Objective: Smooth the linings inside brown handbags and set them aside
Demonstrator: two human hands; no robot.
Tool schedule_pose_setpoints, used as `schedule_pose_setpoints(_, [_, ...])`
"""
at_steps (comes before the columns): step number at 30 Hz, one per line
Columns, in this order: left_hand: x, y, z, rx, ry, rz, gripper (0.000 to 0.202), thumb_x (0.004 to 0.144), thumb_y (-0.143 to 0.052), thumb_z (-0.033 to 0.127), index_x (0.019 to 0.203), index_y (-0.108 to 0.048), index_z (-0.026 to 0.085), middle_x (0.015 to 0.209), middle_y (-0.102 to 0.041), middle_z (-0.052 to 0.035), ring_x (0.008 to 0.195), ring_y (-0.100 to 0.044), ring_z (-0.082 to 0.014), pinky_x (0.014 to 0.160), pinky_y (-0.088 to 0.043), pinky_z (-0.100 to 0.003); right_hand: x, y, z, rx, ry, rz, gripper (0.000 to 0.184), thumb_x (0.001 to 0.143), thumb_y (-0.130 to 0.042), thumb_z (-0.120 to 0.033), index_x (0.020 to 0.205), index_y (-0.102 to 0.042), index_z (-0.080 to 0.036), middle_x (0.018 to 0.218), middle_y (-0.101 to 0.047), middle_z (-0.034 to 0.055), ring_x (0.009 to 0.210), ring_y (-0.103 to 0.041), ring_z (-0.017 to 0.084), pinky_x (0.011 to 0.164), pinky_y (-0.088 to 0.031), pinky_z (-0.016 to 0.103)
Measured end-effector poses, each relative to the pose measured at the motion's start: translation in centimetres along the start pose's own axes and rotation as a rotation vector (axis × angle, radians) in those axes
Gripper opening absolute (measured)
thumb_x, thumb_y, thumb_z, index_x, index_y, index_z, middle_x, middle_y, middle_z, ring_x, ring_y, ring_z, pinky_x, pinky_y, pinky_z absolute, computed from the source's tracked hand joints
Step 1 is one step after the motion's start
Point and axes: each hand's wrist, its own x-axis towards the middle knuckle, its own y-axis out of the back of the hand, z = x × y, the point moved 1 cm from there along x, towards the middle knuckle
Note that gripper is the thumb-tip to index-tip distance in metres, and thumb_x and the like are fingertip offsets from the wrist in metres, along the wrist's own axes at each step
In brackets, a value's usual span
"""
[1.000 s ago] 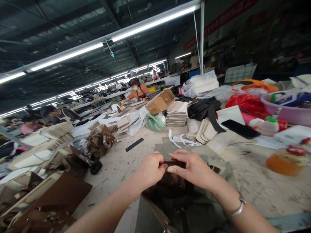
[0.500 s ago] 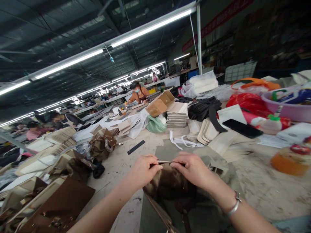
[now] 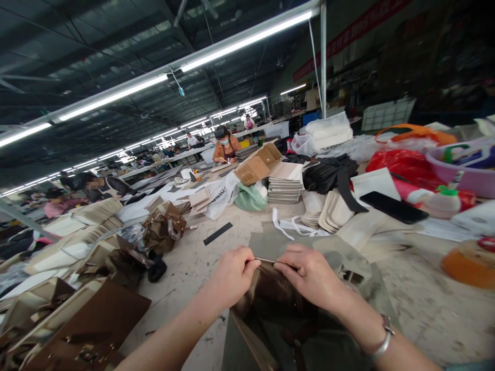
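A brown bag [image 3: 266, 288] stands in front of me on a grey-green sheet [image 3: 236, 335], its opening facing up. My left hand [image 3: 234, 273] pinches the far top edge of the bag between thumb and fingers. A short way to the right, my right hand [image 3: 307, 270] grips the same edge, thumb on the near side. Between the two hands a thin stretch of the edge runs nearly straight. The inside of the bag is dark, and its lower part is cut off by the frame.
Brown bags [image 3: 164, 226] and stacked beige panels [image 3: 100, 214] line the left. Beyond my hands lie a black strip [image 3: 217, 233], a cardboard box [image 3: 258, 164] and a panel stack [image 3: 285, 184]. At right are a phone [image 3: 393, 207] and an orange glue jar [image 3: 469, 264]. A co-worker [image 3: 226, 144] sits further back.
Both hands keep their pinch on the bag's edge, and the edge between them looks thinner. The view has shifted slightly. The co-worker further back has straightened somewhat.
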Motion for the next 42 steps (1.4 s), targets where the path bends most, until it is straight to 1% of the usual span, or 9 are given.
schedule_pose_setpoints(7, [0.1, -0.6, -0.2, 0.038, 0.011, 0.032, 0.018, 0.085, -0.050, 0.025, 0.068, -0.052, 0.018, 0.067, -0.057, 0.0013, 0.063, -0.051, -0.0123, 0.058, -0.032, -0.024, -0.4, 0.4, -0.7, -0.127, -0.008, -0.039, 0.037, 0.095, -0.039, -0.036, 0.074, -0.065, -0.020, 0.072, -0.059, 0.0038, 0.071, -0.054, 0.016, 0.065, -0.037, 0.026])
schedule_pose_setpoints(11, [-0.3, -0.6, -0.3, 0.042, -0.004, 0.051, 0.017, 0.085, -0.050, 0.022, 0.069, -0.053, 0.018, 0.069, -0.057, 0.0009, 0.065, -0.052, -0.0128, 0.059, -0.033, -0.024, -0.3, 0.4, -1.3, -0.149, -0.027, -0.071, 0.032, 0.091, -0.045, -0.048, 0.095, -0.066, -0.025, 0.078, -0.062, 0.0026, 0.074, -0.057, 0.017, 0.063, -0.038, 0.026])
schedule_pose_setpoints(17, [-1.6, 0.2, -0.3, -0.152, -0.117, 0.147, 0.007, 0.082, -0.058, 0.024, 0.088, -0.056, 0.020, 0.095, -0.062, -0.0022, 0.086, -0.058, -0.0153, 0.077, -0.043, -0.026, 0.5, -0.5, -2.5, -0.396, -0.003, -0.051, 0.032, 0.092, -0.045, -0.031, 0.067, -0.063, -0.021, 0.068, -0.062, 0.0020, 0.069, -0.056, 0.015, 0.060, -0.033, 0.028])
schedule_pose_setpoints(20, [-3.0, 1.2, 0.1, -0.165, -0.154, 0.179, 0.045, 0.073, -0.069, 0.033, 0.112, -0.049, 0.022, 0.121, -0.054, -0.0067, 0.104, -0.055, -0.0211, 0.088, -0.043, -0.031, 0.5, -0.6, -3.4, -0.506, 0.033, -0.026, 0.028, 0.090, -0.047, -0.026, 0.067, -0.061, -0.020, 0.068, -0.062, 0.0023, 0.066, -0.055, 0.015, 0.059, -0.030, 0.029])
schedule_pose_setpoints(22, [-4.1, 1.7, 0.2, -0.112, -0.097, 0.122, 0.054, 0.066, -0.074, 0.037, 0.112, -0.048, 0.023, 0.116, -0.056, -0.0064, 0.101, -0.056, -0.0245, 0.085, -0.043, -0.035, 0.2, -0.4, -4.3, -0.565, 0.049, -0.016, 0.028, 0.090, -0.046, -0.024, 0.067, -0.059, -0.019, 0.067, -0.061, 0.0025, 0.065, -0.055, 0.015, 0.059, -0.029, 0.029])
schedule_pose_setpoints(26, [-6.3, 2.1, -0.2, -0.074, 0.017, 0.067, 0.034, 0.070, -0.067, 0.021, 0.099, -0.049, 0.024, 0.100, -0.060, -0.0015, 0.090, -0.058, -0.0225, 0.076, -0.043, -0.032, -1.5, 0.0, -6.7, -0.638, 0.079, 0.029, 0.028, 0.091, -0.044, -0.023, 0.065, -0.057, -0.019, 0.065, -0.059, 0.0032, 0.065, -0.053, 0.017, 0.061, -0.029, 0.031])
schedule_pose_setpoints(31, [-8.0, 2.0, -0.1, -0.225, -0.140, 0.049, 0.036, 0.071, -0.054, 0.002, 0.099, -0.049, 0.024, 0.109, -0.056, -0.0009, 0.096, -0.057, -0.0173, 0.082, -0.042, -0.028, -5.2, 0.1, -8.2, -0.671, 0.053, 0.072, 0.031, 0.092, -0.042, -0.022, 0.064, -0.055, -0.020, 0.064, -0.056, 0.0036, 0.064, -0.051, 0.017, 0.063, -0.031, 0.031])
schedule_pose_setpoints(36, [-7.0, 2.0, 0.8, -0.244, -0.254, 0.031, 0.032, 0.069, -0.069, 0.019, 0.098, -0.055, 0.023, 0.107, -0.059, -0.0017, 0.092, -0.058, -0.0189, 0.078, -0.042, -0.027, -6.3, 0.8, -7.9, -0.655, -0.031, 0.076, 0.034, 0.094, -0.039, -0.025, 0.063, -0.054, -0.020, 0.065, -0.057, 0.0039, 0.066, -0.053, 0.017, 0.063, -0.034, 0.030])
schedule_pose_setpoints(42, [-3.2, 1.0, 2.3, -0.208, -0.238, -0.015, 0.005, 0.074, -0.067, 0.024, 0.072, -0.064, 0.020, 0.086, -0.066, -0.0010, 0.080, -0.060, -0.0161, 0.072, -0.042, -0.025, -5.8, 1.8, -6.0, -0.566, -0.072, 0.095, 0.036, 0.094, -0.039, -0.025, 0.062, -0.054, -0.020, 0.062, -0.056, 0.0035, 0.062, -0.053, 0.016, 0.059, -0.034, 0.028])
